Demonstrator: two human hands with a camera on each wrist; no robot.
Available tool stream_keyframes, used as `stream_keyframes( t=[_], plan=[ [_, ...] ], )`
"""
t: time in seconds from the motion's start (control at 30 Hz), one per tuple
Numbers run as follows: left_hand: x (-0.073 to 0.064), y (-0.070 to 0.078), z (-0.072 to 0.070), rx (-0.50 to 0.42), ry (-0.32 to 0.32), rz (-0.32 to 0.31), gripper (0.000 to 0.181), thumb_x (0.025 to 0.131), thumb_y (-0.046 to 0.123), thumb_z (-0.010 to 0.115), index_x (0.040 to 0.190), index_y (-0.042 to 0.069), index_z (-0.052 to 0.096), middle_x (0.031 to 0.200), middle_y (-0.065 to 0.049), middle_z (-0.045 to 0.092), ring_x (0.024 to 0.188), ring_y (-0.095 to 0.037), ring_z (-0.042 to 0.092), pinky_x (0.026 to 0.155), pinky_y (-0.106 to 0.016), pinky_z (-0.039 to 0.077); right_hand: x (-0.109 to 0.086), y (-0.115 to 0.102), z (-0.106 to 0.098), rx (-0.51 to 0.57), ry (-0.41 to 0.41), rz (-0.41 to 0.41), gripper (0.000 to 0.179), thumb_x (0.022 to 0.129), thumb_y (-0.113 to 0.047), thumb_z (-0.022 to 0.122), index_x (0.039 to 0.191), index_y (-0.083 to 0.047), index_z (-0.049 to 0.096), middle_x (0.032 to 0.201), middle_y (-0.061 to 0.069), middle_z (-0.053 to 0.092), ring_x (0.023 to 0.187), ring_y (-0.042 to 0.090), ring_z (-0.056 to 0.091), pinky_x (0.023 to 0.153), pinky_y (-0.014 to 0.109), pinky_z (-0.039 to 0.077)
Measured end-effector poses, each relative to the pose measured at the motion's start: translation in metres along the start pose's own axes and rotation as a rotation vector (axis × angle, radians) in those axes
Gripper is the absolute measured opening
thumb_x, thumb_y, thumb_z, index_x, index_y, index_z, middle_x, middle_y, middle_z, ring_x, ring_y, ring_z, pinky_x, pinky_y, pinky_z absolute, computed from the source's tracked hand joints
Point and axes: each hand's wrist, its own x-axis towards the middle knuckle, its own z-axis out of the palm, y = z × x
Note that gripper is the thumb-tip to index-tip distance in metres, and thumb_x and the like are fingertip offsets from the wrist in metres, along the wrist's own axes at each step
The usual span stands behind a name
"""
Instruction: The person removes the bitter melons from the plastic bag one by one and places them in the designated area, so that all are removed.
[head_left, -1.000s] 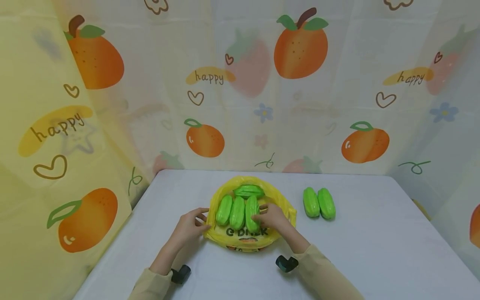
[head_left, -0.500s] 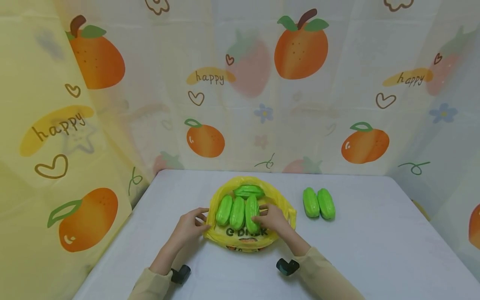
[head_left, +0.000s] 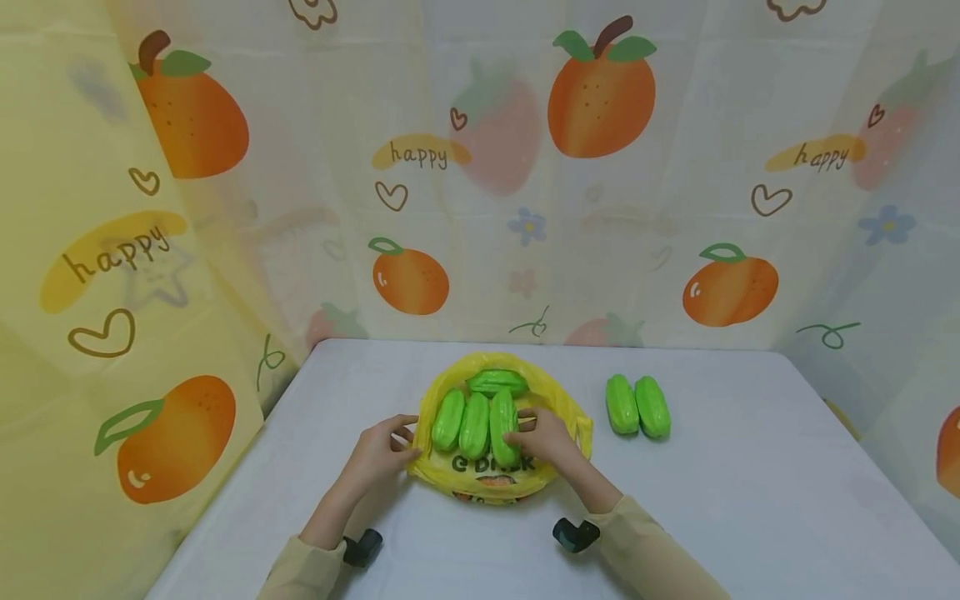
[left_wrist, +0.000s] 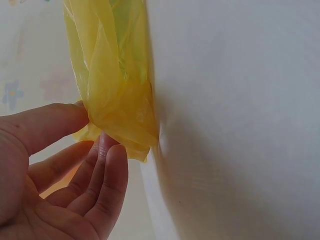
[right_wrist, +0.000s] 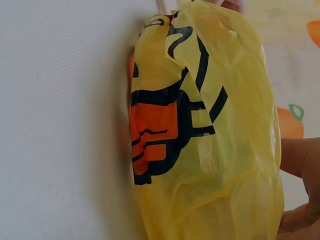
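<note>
"happy" [head_left: 418,154] on backdrop [head_left: 480,225], unclear lettering [head_left: 478,464] on yellow bag [right_wrist: 215,155]

Fruit-print cloth [head_left: 645,179] hangs at twelve o'clock beyond the white table [head_left: 757,483]; yellow cloth [head_left: 45,400] hangs at nine o'clock.

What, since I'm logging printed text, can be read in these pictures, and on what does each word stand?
"happy": left yellow patch on the fabric backdrop.
"happy": middle yellow patch on it.
"happy": right yellow patch on it.
Large dark lettering on the yellow bag: creased, partly covered, not surely readable.
Lower marks on the bag: too small to read.
Dark strokes on the bag, right wrist view: no readable word.
</note>
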Motion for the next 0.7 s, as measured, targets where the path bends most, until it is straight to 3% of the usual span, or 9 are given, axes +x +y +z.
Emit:
stream_keyframes(
  t=[0.7],
  plan=[
    [-0.002, 0.002, -0.002, -0.019, -0.001, 0.002, 0.051, 0.077, 0.013, 0.077, 0.125, 0.012, 0.061, 0.093, -0.003, 0.065, 0.075, -0.012, 0.063, 0.063, -0.028, 0.051, -0.011, -0.013, -0.017, 0.009, 0.025, -0.072, 0.062, 0.080, -0.022, 0.075, 0.132, -0.001, 0.050, 0.117, 0.020, 0.062, 0.100, 0.031, 0.063, 0.077, 0.037, 0.054]
  ],
)
